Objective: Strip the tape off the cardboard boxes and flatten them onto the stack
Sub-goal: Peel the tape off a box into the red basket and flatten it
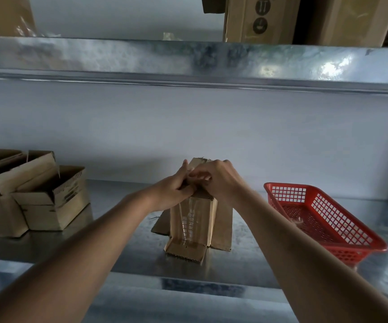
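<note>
Working at the upper end of a small brown corrugated cardboard box (200,220) that stands on end on the grey metal shelf (130,248), we have both hands meeting on its top. Our left hand (173,191) curls its fingers round the top edge from the nine o'clock side and grips it; our right hand (216,180) comes in from three o'clock with its fingertips bent down, and it seems to pinch at the top flap or a tape end there, though we cannot tell which.

We judge the box light and fairly stiff along its panels but weak at the creases, so it will fold if squeezed hard. A strip of clear glossy tape (187,221) runs down the near face toward six o'clock; it looks thin, slick and likely to tear, so a loose end at the top is the place to take hold, with the other hand bracing the cardboard beside it.

At nine o'clock, well apart, sit several open brown cardboard boxes (48,199). At three o'clock lies a red plastic mesh basket (323,220), near the box without touching it.
</note>
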{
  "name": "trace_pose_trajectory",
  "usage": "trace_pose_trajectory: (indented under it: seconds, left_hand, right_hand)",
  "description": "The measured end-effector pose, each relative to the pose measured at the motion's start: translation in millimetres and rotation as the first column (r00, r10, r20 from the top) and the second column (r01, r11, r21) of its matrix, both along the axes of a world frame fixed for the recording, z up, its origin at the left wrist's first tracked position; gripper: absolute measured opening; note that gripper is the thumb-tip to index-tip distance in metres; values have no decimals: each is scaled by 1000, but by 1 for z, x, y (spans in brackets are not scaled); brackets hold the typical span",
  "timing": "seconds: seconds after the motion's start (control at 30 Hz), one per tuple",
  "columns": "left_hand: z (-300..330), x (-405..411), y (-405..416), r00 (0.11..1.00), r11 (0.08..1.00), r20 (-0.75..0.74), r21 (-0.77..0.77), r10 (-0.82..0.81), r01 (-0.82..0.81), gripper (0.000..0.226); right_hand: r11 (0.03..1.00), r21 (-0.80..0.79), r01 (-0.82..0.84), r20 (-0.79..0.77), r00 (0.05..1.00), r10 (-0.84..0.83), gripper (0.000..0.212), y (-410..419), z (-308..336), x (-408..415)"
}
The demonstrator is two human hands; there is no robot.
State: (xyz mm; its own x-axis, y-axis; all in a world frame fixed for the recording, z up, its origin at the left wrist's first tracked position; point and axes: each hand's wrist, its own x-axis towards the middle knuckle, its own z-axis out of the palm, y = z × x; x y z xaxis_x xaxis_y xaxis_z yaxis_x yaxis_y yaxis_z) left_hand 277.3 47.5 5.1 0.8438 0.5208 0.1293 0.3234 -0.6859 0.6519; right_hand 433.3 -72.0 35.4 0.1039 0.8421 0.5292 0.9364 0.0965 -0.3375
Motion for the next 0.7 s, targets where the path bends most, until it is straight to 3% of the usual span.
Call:
trace_pose_trajectory:
  seconds: [0.2, 0.3, 0.43, 0.57, 0.7]
  left_hand:
    - [16, 2, -20, 995, 992, 24, 82, 93, -95, 84]
    - [28, 13, -34, 993, 969, -11, 218, 119, -114, 51]
    - [33, 30, -51, 964, 931, -159, 333, 213, -151, 78]
    - [39, 37, -62, 956, 913, -154, 365, 251, -181, 64]
    - [40, 45, -74, 962, 902, -94, 381, 255, -202, 85]
  right_hand:
    - [948, 205, 244, -243, 951, -192, 31, -3, -3, 10]
    - [934, 189, 304, -286, 927, -243, 21, -10, -3, 25]
    - [929, 148, 339, -364, 892, -268, 16, -29, -4, 47]
    - [885, 69, 460, -407, 823, -396, 29, -58, -6, 75]
    - [823, -2, 568, -399, 754, -522, 20, -90, -13, 101]
